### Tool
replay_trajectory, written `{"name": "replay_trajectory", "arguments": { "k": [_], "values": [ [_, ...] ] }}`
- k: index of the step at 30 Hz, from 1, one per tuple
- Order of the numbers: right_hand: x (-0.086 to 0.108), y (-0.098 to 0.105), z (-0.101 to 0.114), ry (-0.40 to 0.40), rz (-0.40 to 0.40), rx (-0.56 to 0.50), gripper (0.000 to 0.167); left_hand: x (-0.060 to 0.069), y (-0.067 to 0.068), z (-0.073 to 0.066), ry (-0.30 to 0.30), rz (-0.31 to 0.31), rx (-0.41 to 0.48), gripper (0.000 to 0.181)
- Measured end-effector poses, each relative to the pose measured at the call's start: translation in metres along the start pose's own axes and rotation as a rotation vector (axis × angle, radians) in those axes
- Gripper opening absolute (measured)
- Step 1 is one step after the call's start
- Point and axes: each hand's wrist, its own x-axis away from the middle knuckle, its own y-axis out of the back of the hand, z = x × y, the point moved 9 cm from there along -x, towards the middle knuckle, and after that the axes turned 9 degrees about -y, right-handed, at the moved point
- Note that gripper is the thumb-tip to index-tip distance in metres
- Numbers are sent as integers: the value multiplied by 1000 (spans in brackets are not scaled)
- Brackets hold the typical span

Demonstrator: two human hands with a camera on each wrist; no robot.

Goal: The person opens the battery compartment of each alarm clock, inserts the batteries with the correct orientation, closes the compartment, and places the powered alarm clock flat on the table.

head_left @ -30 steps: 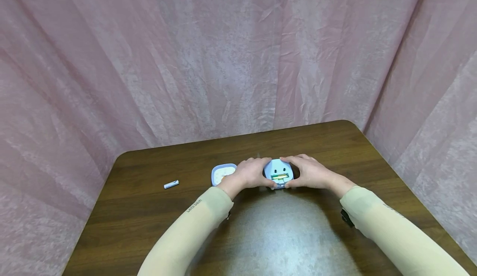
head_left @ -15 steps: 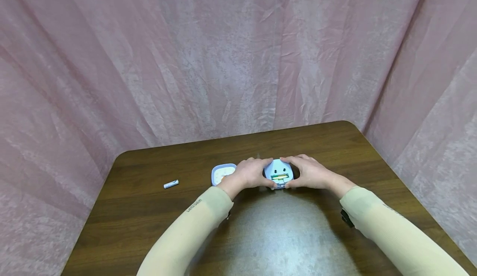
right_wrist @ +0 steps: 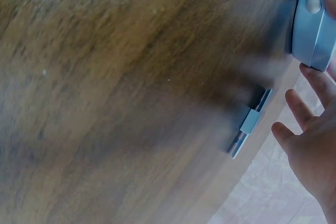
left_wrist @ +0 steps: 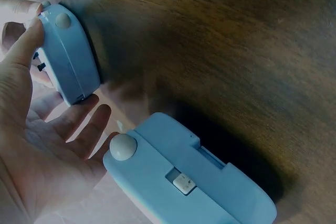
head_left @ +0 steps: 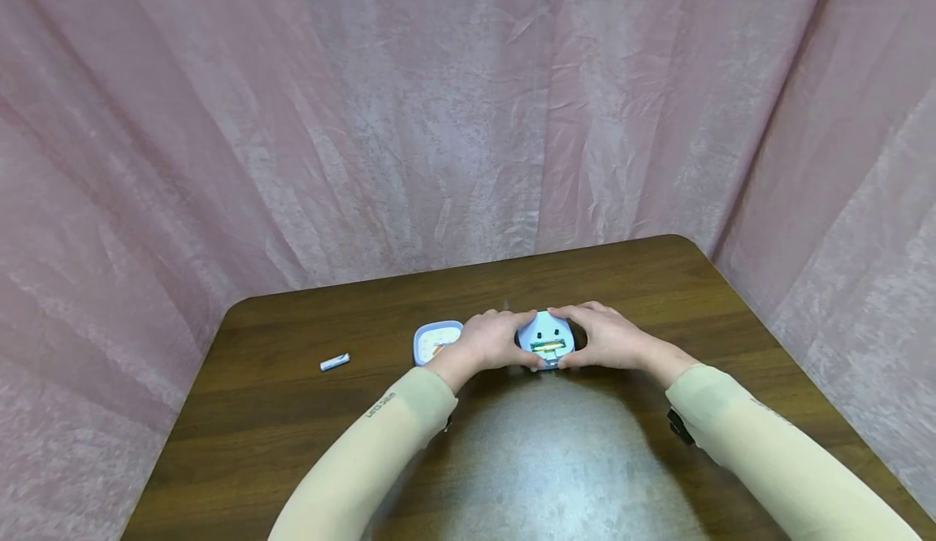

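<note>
Clock: the one in hand [head_left: 547, 324] lies back-up, looks like it's resting on the tabletop [head_left: 249, 427], right of the other clock and sitting between both hands.
Bay: uncovered, with a gold-green strip showing in the slot [head_left: 548, 347]. My bet is a battery's in there, but it's too tiny to swear to.
Cover: pretty sure it's that thin blue-grey piece [right_wrist: 251, 121] down on the tabletop in the right wrist view, near the right hand and apart from the clock.
Done so far: I'd say the bay's been uncovered and maybe loaded, so somewhere mid-job imo.
Left over: the bay has nothing over it, and a loose battery [head_left: 335, 362] lies well off to the left, in neither clock.
Left grip: clamped on the clock's left side [head_left: 500, 341], thumb at the near edge by the bay, index at the far edge. Spread only about as far as the body needs; the other fingers fan out loose.
Right grip: mirror of that on the right side [head_left: 614, 339], thumb and index on the clock, remaining fingers off it.
Other clock: face-up [head_left: 439, 336], just beside the left grip, partly hidden behind it.
</note>
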Motion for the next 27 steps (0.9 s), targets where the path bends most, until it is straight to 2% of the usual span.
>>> {"name": "replay_trajectory", "arguments": {
  "k": [6,20,27],
  "values": [
    [0,0,2,3,5,13,94,0,1,0,12,-9,20,93],
    [3,0,5,-18,17,8,93,-1,0,3,25,-1,-17,94],
    [6,9,10,36,2,24,91,-3,-2,4,31,6,-34,96]
  ]
}}
